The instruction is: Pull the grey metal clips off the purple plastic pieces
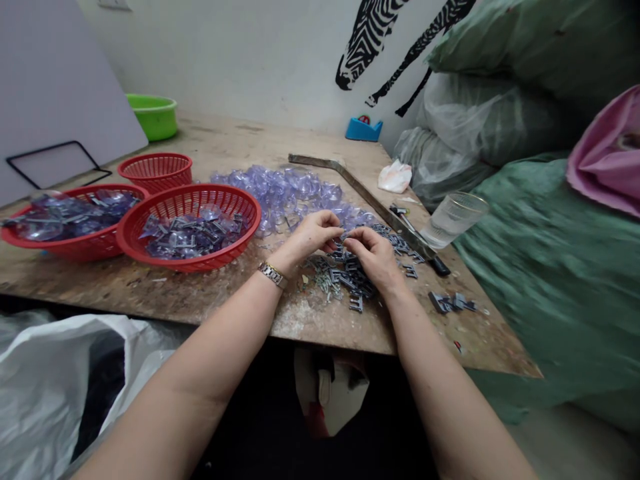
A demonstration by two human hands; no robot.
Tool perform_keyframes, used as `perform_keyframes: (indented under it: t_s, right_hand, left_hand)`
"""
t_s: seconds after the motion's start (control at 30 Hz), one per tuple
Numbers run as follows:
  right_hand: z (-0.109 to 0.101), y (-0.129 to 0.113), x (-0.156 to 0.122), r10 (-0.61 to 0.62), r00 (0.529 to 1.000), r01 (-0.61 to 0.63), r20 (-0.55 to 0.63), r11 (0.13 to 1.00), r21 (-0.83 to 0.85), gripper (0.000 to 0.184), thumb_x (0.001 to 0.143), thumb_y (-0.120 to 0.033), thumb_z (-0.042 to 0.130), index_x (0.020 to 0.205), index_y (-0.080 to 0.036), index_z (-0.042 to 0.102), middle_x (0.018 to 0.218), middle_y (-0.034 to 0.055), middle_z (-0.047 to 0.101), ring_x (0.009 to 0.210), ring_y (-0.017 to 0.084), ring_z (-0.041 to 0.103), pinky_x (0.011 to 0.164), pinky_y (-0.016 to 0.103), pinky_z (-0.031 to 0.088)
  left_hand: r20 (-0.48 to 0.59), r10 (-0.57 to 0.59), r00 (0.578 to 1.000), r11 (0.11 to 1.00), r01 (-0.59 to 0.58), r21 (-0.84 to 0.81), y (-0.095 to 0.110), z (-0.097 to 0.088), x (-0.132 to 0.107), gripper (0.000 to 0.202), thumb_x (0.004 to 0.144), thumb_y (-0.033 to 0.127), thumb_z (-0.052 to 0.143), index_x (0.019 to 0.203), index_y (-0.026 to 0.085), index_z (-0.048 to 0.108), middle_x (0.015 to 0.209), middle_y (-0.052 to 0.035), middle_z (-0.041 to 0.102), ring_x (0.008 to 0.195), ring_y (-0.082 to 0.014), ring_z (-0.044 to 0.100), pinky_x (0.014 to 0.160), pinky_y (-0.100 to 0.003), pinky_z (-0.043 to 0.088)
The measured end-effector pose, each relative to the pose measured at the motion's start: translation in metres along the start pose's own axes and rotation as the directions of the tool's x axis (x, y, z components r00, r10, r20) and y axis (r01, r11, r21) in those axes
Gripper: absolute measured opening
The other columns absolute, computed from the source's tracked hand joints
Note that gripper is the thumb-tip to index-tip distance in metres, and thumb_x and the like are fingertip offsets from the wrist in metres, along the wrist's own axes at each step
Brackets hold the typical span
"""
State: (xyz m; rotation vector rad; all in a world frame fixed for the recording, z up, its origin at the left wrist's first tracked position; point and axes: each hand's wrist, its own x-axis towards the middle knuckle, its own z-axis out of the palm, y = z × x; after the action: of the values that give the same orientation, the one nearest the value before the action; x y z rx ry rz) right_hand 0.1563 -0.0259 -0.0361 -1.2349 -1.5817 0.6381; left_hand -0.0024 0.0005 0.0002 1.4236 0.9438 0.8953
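My left hand [314, 235] and my right hand [376, 257] meet over a pile of small grey metal clips [350, 273] on the worn wooden table [200, 293]. Both hands have their fingers curled and pinched together at the fingertips, on something too small to make out. A heap of clear bluish plastic suction cups [295, 193] lies just beyond the hands. A metal watch sits on my left wrist.
Red baskets [235, 200] [75, 250] hold assembled pieces; a third red basket [157, 170] stands behind. A glass [453, 220], a metal bar [370, 200], a green basin [153, 117], a blue tape dispenser [363, 129] and green sacks [550, 267] at right.
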Motion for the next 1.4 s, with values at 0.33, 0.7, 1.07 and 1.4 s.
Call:
perform_keyframes:
  t_s: [0.33,0.7,1.07,1.4]
  right_hand:
    - [-0.001,-0.001,0.003,0.076,0.997,-0.071,-0.034,0.990,0.121,0.021,0.071,-0.041,0.063,0.067,-0.020,0.060,0.061,-0.0023,0.058,0.061,0.014,0.053,0.062,0.028,0.042]
    - [-0.002,-0.002,0.002,0.093,0.996,-0.094,0.017,0.978,0.187,0.027,0.071,-0.045,0.068,0.072,-0.021,0.058,0.065,-0.0023,0.059,0.063,0.014,0.054,0.064,0.029,0.045]
    - [0.000,0.005,0.004,0.039,0.997,-0.025,-0.070,0.981,0.192,0.024,0.070,-0.038,0.068,0.083,-0.022,0.057,0.074,-0.0015,0.061,0.067,0.014,0.055,0.067,0.029,0.047]
    - [-0.008,-0.005,0.000,-0.383,0.916,0.351,-0.116,0.909,-0.225,0.009,0.081,-0.025,0.063,0.088,-0.022,0.068,0.094,0.0070,0.067,0.087,0.021,0.062,0.080,0.035,0.050]
  left_hand:
    - [0.066,0.005,0.998,0.992,-0.014,0.129,0.003,0.000,-0.002,0.013,0.089,0.015,0.054,0.076,0.013,0.055,0.060,0.0041,0.054,0.048,-0.0049,0.053,0.048,-0.016,0.043]
    - [0.004,0.073,0.997,0.990,-0.073,0.120,-0.001,0.001,0.003,0.012,0.085,0.007,0.052,0.077,0.016,0.050,0.059,0.0067,0.051,0.044,-0.0048,0.051,0.045,-0.016,0.041]
    - [0.088,-0.051,0.995,0.999,0.050,0.013,0.007,0.004,-0.004,0.014,0.089,0.010,0.052,0.076,0.015,0.049,0.059,0.0034,0.059,0.044,-0.0048,0.053,0.048,-0.017,0.043]
    - [0.133,-0.105,0.985,0.975,0.129,-0.183,0.002,-0.002,-0.001,0.017,0.092,0.015,0.051,0.074,0.014,0.051,0.057,0.0020,0.060,0.044,-0.0046,0.055,0.047,-0.015,0.042]
